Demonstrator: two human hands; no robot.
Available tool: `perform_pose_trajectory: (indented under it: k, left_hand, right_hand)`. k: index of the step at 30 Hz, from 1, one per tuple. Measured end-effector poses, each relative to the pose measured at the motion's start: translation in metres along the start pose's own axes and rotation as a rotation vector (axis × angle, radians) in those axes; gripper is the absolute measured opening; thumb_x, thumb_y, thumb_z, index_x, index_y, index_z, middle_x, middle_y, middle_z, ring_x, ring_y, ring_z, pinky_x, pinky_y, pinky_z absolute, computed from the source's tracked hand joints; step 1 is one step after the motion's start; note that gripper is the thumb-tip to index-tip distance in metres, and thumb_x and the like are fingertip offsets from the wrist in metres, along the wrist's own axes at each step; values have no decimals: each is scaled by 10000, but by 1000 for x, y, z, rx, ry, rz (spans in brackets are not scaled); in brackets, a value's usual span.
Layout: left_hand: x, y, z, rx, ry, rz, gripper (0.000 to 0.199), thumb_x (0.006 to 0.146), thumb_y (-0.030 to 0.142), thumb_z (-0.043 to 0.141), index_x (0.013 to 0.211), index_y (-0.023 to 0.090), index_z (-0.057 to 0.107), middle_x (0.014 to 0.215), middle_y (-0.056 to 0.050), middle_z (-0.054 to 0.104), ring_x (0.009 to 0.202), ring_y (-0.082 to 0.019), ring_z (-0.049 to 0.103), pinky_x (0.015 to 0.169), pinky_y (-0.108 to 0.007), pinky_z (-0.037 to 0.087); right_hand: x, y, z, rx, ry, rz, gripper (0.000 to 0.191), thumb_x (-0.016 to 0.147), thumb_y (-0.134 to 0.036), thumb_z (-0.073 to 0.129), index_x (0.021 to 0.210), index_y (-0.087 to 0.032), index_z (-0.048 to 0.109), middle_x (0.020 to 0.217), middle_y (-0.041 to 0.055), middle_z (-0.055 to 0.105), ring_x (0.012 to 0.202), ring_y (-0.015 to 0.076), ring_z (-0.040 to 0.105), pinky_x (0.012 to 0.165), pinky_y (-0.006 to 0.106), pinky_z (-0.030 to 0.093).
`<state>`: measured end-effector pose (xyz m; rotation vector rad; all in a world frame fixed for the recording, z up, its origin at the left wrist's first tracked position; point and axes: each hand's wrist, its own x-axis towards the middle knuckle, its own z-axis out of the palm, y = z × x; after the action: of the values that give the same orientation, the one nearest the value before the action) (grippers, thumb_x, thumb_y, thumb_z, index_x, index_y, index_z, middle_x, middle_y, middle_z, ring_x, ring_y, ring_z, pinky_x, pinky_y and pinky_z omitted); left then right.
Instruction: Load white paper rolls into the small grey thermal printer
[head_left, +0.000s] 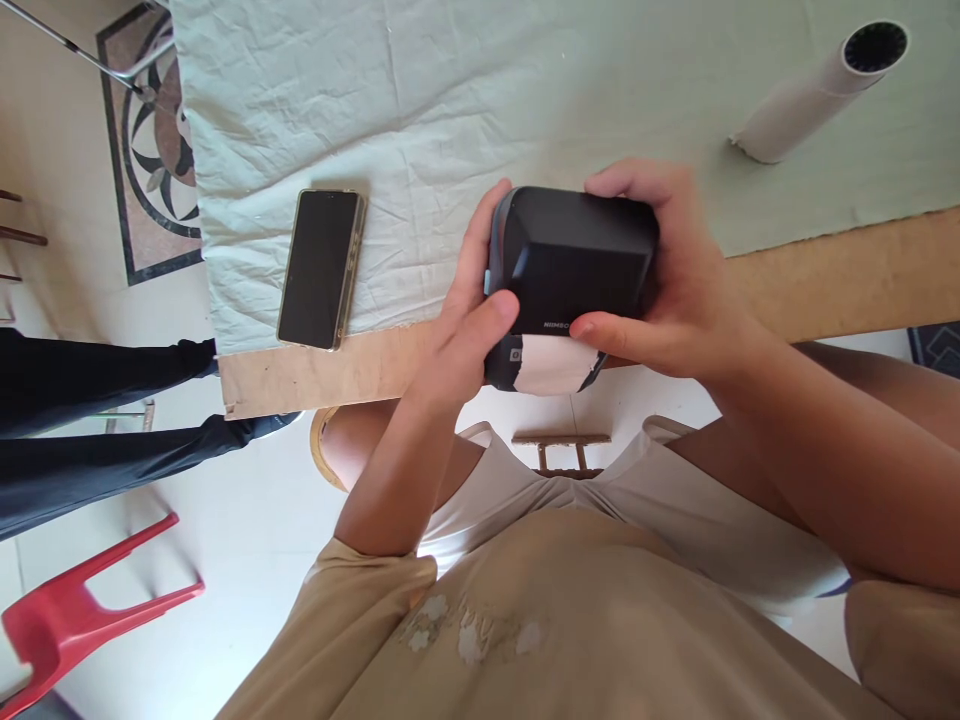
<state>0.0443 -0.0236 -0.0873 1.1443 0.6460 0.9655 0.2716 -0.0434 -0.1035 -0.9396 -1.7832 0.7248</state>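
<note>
Both hands hold a black label printer (585, 250) over the table's near edge. It has a rounded boxy body, upside-down lettering partly hidden by a thumb, and a piece of white paper (559, 363) on its near side. My left hand (469, 315) grips the left side, with the thumb on the near corner and the fingers along the edge. My right hand (675, 270) wraps the right side, its thumb by the lettering and its fingers over the far edge. The printer's underside is hidden.
A smartphone (319, 268) lies screen up on the pale green tablecloth (450, 90). A white cardboard tube (810, 105) is at the far right. The table's bare wooden edge (840, 280) runs along the front. On the left are a person's dark trouser legs (97, 440) and a red plastic stool (82, 615).
</note>
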Motion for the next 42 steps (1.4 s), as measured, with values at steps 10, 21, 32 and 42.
perform_pose_trajectory:
  k: [10, 21, 32, 42]
  left_hand:
    - [8, -6, 2, -25, 225, -39, 474, 972, 838, 704, 1213, 454, 840, 1419, -4, 841, 1734, -394, 498, 1352, -571, 554]
    - [9, -9, 3, -187, 205, 29, 533, 1127, 745, 514, 1044, 339, 851, 1207, -32, 859, 1435, -346, 711, 1308, -484, 565]
    - [5, -5, 1, -123, 128, 10, 380, 1080, 639, 685, 1222, 330, 853, 1295, -18, 851, 1585, -350, 647, 1290, -477, 562]
    - [6, 1, 3, 21, 63, -1, 573, 997, 766, 748, 1348, 323, 843, 1434, -56, 836, 1520, -417, 676, 1239, -534, 598]
  right_hand:
    - [-3, -5, 6, -95, 51, 49, 764, 1024, -546, 726, 1706, -423, 405, 1711, 113, 543, 1501, 370, 645, 1086, 560, 697]
    - [8, -9, -17, -224, 27, -64, 763, 930, -629, 869, 1592, -397, 569, 1538, 93, 664, 1414, 356, 681, 1005, 508, 704]
    - [17, -55, -26, -245, 503, 227, 403, 1107, -690, 712, 1217, -306, 762, 1324, 29, 698, 962, 176, 803, 652, 356, 641]
    - [15, -51, -26, -702, 57, 28, 74, 1052, -319, 663, 1111, -302, 703, 880, -33, 785, 651, 171, 656, 601, 383, 403]
